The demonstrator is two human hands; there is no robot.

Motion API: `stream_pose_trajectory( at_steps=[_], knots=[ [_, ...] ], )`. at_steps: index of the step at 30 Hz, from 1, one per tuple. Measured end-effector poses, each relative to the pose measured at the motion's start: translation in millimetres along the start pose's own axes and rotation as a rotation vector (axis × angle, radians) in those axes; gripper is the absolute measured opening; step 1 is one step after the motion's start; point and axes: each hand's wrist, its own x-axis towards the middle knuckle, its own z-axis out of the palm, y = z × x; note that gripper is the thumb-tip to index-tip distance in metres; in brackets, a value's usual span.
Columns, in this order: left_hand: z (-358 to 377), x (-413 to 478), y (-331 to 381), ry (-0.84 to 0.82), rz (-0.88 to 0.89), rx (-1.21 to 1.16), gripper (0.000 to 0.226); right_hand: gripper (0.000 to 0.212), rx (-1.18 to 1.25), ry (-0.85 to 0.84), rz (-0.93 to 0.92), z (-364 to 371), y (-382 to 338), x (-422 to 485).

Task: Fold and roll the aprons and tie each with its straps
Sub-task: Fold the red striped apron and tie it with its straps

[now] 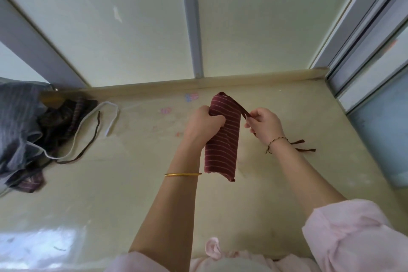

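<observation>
A rolled maroon apron with thin pale stripes (pixel 223 148) is held above the table, near its middle. My left hand (pixel 202 125) grips the roll around its upper half. My right hand (pixel 263 125) pinches the apron's dark strap (pixel 237 106), which runs taut from the top of the roll to my fingers. The strap's loose ends (pixel 303 147) trail on the table past my right wrist.
A heap of unfolded aprons (pixel 24 126), grey and dark striped, lies at the table's left edge with white and brown straps (pixel 88 139) trailing out. The beige table (pixel 123 183) meets a panelled wall behind; a window frame (pixel 366 51) stands at the right.
</observation>
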Motion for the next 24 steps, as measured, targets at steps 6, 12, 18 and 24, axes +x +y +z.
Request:
stream_pose_trajectory(
  at_steps=[6, 12, 18, 24],
  knots=[
    [-7, 17, -11, 0.095, 0.014, -0.072, 0.017, 0.013, 0.150, -0.038, -0.027, 12, -22, -4],
    [-5, 26, -19, 0.178, -0.073, -0.317, 0.013, 0.025, 0.300, -0.298, -0.025, 24, -32, -22],
    [0, 29, -22, 0.165, -0.081, -0.509, 0.015, 0.022, 0.219, -0.368, 0.006, 25, -30, -26],
    [2, 27, -19, 0.190, -0.046, -0.492, 0.008, 0.018, 0.141, -0.294, 0.019, 17, -29, -19]
  ],
)
